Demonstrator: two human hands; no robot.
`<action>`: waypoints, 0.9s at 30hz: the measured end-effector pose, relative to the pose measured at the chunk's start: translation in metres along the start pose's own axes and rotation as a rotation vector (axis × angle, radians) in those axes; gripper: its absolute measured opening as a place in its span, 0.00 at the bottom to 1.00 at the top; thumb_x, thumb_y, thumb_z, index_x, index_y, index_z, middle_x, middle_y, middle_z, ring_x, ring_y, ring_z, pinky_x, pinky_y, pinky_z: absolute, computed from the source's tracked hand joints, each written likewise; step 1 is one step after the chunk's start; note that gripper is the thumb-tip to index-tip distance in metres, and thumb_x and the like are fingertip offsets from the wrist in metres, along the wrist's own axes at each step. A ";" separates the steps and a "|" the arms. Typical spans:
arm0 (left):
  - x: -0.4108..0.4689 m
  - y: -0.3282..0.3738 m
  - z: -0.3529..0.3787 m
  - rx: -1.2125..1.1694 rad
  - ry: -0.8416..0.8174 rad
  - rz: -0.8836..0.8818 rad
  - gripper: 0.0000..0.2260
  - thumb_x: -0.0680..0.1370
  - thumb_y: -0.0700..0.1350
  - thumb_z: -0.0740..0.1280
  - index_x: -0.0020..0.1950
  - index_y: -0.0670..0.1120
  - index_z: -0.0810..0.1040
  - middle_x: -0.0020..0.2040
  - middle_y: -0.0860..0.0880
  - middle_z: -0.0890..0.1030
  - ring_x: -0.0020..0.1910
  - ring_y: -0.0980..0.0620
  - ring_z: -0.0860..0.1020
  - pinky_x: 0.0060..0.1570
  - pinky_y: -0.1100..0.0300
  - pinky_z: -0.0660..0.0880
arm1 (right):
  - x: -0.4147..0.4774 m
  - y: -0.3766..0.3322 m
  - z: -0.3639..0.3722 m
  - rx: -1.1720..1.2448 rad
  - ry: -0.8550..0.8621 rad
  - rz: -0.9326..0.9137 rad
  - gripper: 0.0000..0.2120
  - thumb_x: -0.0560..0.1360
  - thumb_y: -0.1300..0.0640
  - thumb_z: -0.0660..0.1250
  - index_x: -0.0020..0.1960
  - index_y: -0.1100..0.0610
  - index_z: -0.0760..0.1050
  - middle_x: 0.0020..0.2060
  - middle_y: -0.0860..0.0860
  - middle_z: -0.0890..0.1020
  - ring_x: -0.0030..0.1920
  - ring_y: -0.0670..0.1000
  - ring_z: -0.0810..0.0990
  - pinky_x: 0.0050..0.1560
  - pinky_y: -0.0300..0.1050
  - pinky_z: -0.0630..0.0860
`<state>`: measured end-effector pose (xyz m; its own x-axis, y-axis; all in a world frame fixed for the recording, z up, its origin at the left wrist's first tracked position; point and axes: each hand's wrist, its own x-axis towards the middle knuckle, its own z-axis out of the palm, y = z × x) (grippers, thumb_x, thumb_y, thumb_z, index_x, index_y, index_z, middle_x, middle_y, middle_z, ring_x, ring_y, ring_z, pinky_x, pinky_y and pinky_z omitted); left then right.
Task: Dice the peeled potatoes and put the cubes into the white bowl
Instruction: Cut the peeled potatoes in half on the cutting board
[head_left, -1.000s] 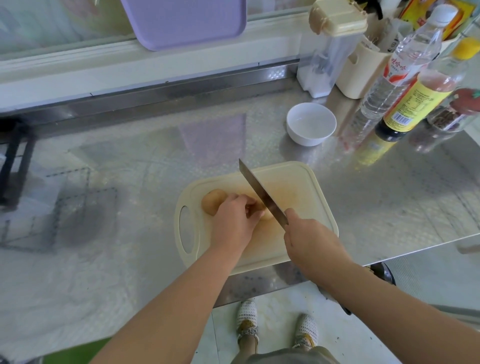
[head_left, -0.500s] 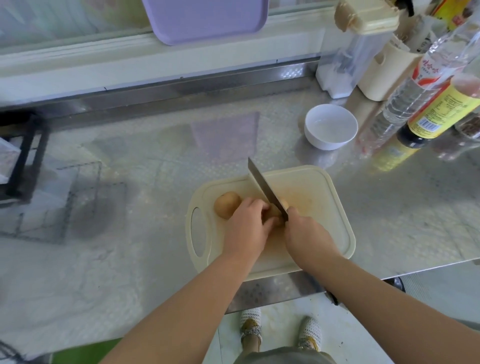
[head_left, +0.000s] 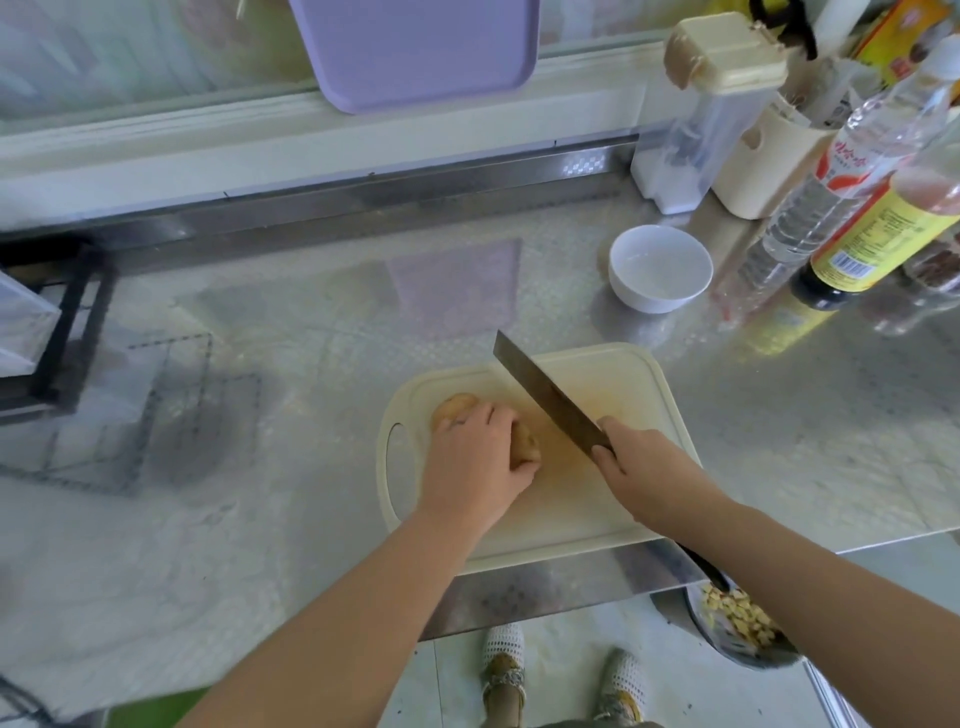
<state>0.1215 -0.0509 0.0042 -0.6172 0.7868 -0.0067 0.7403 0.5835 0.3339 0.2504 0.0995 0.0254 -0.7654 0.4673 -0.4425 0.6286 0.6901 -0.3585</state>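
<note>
Potato (head_left: 525, 446) on the cutting board (head_left: 597, 504), clamped under the curled left grip (head_left: 472, 467), right grip (head_left: 649, 470) wrapped round the knife (head_left: 545, 397) just beside, looks like the slicing step, next calling for a clean downward cut.

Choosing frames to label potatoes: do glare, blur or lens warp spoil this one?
Head view: the steel counter mirrors the purple board in a hazy sheen; head view: the potato under the left hand is soft-edged, the knife sharper; head view: wide-angle warp tilts the bottles at the right edge.
</note>
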 end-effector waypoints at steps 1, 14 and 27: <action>-0.005 -0.006 -0.005 0.033 -0.027 -0.002 0.19 0.73 0.60 0.67 0.60 0.52 0.75 0.56 0.54 0.77 0.51 0.53 0.77 0.54 0.58 0.71 | 0.000 -0.001 -0.001 0.006 0.006 -0.026 0.08 0.85 0.50 0.54 0.58 0.52 0.68 0.40 0.53 0.80 0.38 0.55 0.80 0.44 0.58 0.81; -0.010 -0.017 -0.052 0.294 -0.258 -0.028 0.24 0.74 0.62 0.66 0.66 0.52 0.74 0.61 0.50 0.73 0.60 0.47 0.72 0.59 0.53 0.70 | 0.013 0.010 -0.019 0.056 0.082 -0.162 0.06 0.84 0.51 0.56 0.50 0.51 0.67 0.34 0.52 0.78 0.31 0.54 0.78 0.36 0.60 0.80; 0.112 0.031 -0.036 -0.080 -0.418 0.155 0.08 0.78 0.51 0.66 0.55 0.55 0.81 0.58 0.50 0.82 0.58 0.48 0.78 0.59 0.50 0.74 | 0.032 0.048 -0.012 -0.598 0.157 -0.394 0.10 0.76 0.56 0.67 0.57 0.50 0.72 0.29 0.47 0.74 0.24 0.56 0.66 0.23 0.43 0.51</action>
<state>0.0653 0.0477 0.0479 -0.3276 0.8869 -0.3256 0.7825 0.4479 0.4326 0.2547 0.1538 0.0038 -0.9582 0.1647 -0.2338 0.1540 0.9860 0.0634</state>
